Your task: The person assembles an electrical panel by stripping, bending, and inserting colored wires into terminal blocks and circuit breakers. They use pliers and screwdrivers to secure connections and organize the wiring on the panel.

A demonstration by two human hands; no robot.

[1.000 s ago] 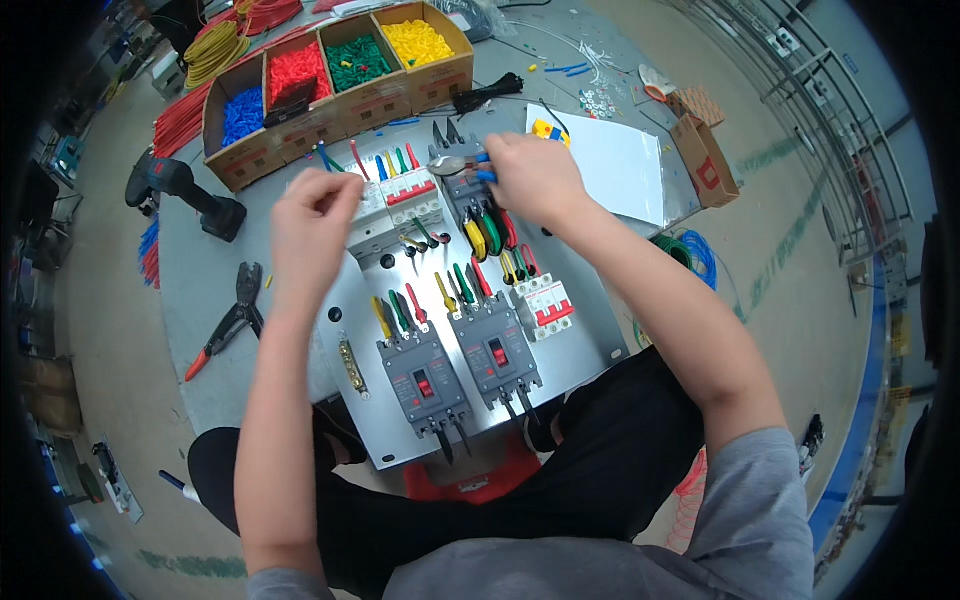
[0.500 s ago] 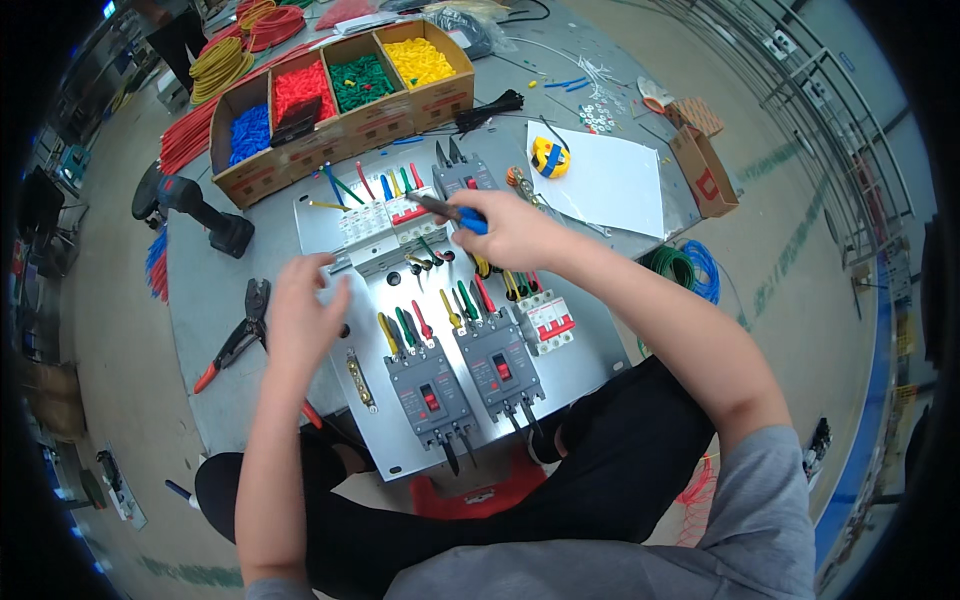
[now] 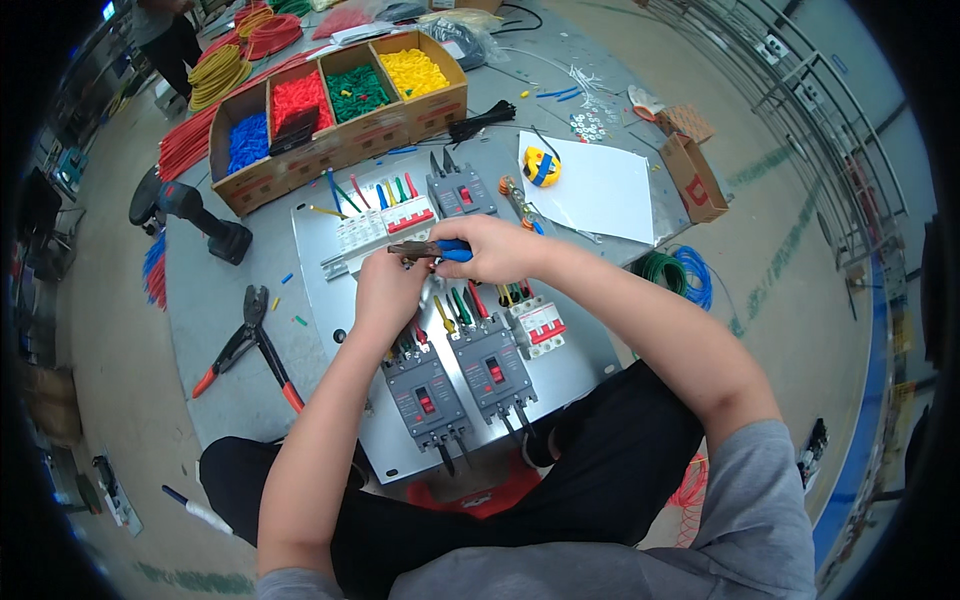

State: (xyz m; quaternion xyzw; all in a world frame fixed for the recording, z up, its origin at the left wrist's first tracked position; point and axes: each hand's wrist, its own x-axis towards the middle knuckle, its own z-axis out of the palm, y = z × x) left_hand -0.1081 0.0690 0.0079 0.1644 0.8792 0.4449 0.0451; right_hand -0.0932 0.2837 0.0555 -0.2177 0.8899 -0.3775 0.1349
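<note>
- Gripping blue-handled pliers (image 3: 432,250), the right hand (image 3: 497,248) is closed round the handles; the tool's long axis runs leftward, nose just above the left hand (image 3: 388,292).
- Wires (image 3: 458,304) lie directly below both hands, nearer the left.
- The left hand is curled narrow over them; whether anything is pinched cannot be told.
- Breakers (image 3: 460,375) sit nearer the body.

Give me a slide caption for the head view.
Right hand holds blue-handled pliers beside left hand over a breaker panel.
</note>
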